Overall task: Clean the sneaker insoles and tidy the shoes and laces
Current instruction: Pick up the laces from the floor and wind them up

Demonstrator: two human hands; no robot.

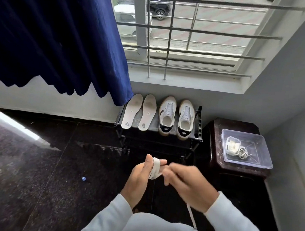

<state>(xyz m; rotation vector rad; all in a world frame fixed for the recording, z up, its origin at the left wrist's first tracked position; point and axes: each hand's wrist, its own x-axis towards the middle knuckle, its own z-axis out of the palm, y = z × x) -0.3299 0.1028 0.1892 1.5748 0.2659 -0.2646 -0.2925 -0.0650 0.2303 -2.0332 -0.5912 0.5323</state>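
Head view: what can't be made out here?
All in the head view:
right hand: motion blur hides its grip on the lace.
lace's loose end: hidden behind the person's clothing.
clear box contents: too small to identify.
shoe rack under its top shelf: too dark.

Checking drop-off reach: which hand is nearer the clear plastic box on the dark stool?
Right. The right hand is below-left of the clear plastic box and closer to it; the left hand, wound with the white shoelace, sits further left, beyond the right hand.
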